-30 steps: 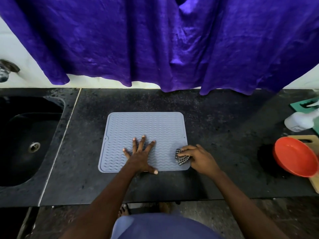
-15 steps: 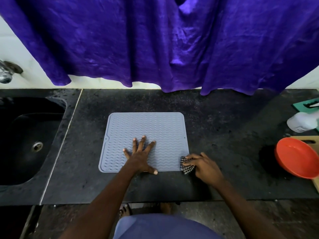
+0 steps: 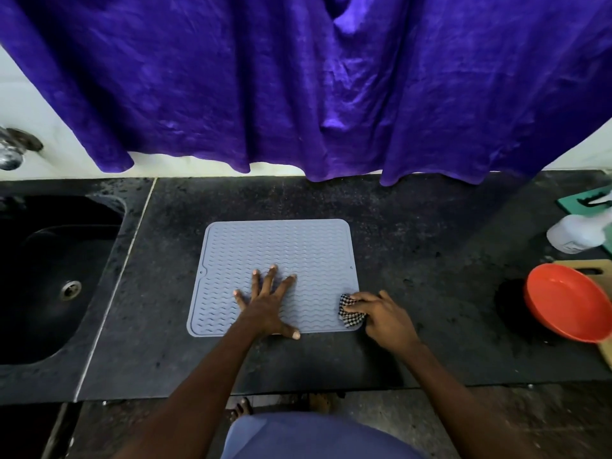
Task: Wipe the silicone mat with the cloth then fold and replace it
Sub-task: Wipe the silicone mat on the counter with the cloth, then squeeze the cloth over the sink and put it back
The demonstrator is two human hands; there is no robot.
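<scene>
The mat (image 3: 278, 276) lies flat on the desk (image 3: 414, 243). The left hand (image 3: 268, 306) presses down, fingers spread wide, likely to stop sliding, while the right hand (image 3: 384, 314) bunches the cloth (image 3: 350, 311) at the mat's near right corner.

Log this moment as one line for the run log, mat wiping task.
phase: wiping | left hand: flat on silicone mat, pinning it | right hand: checked cloth bunched at mat's near right corner | mat: unfolded on counter

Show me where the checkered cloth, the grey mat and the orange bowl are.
checkered cloth (image 3: 350, 313), head view, exposed bunched part.
grey mat (image 3: 281, 246), head view, bare ribbed surface.
orange bowl (image 3: 563, 301), head view, inside.
</scene>
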